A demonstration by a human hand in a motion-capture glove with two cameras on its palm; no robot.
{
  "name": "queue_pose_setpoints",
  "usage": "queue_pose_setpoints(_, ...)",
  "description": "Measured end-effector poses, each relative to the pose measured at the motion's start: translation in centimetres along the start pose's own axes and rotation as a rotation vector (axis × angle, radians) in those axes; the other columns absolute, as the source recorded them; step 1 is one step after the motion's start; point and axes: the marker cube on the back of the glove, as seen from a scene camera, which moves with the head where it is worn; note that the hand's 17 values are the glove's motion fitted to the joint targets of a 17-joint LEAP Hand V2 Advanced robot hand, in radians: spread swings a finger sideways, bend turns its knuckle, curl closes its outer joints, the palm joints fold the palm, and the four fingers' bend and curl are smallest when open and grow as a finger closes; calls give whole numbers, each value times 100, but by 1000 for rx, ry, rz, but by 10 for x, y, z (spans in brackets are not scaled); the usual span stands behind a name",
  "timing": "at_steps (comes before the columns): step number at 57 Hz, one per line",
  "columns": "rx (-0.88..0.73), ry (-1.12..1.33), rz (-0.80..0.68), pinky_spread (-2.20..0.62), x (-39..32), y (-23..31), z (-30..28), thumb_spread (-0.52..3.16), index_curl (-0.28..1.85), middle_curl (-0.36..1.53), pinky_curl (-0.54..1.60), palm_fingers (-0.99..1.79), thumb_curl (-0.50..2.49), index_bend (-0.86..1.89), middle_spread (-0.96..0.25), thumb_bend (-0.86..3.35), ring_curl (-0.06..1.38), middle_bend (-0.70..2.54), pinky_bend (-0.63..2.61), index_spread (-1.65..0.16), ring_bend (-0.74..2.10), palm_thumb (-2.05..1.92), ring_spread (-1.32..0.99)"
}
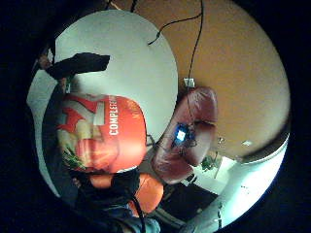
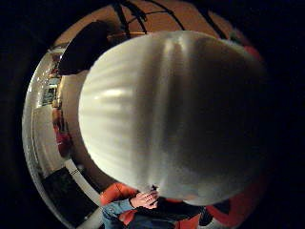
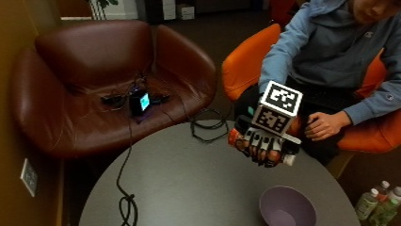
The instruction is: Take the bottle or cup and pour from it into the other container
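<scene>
Holding: gloved right hand [image 3: 266, 147] grips red-labelled plastic bottle [image 3: 235, 137] with white cap, tilted, above grey round desk [image 3: 188, 183].
Below hand: purple bowl [image 3: 287, 207].

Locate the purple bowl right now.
In the outside view the purple bowl sits on the round grey table near its edge, below and just past the gloved right hand, which holds the red-labelled bottle above the tabletop.

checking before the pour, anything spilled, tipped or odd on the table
No spill shows. The gloved right hand holds the red bottle on its side above the round table, white cap still on. The purple bowl sits upright near the table's edge.
</scene>
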Motion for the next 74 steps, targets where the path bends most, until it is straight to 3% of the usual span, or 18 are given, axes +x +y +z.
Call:
queue_pose_setpoints(28, 12, 62, 45, -34, -16, -6, -8, 4, 29, 52, 36, 112, 73, 11, -18, -4, 46, 33, 34, -28, 43, 108, -31)
queue_pose_setpoints(54, 93, 661, 45, -34, -62, -10, -10, 4, 29, 52, 36, 112, 73, 11, -18, -4, 46, 33, 35, -28, 43, 108, -31)
queue_pose_setpoints(74, 69, 806, 10, -34, -78, -11, 5, 4, 29, 52, 36, 112, 73, 11, -19, -4, 46, 33, 35, -28, 43, 107, -32)
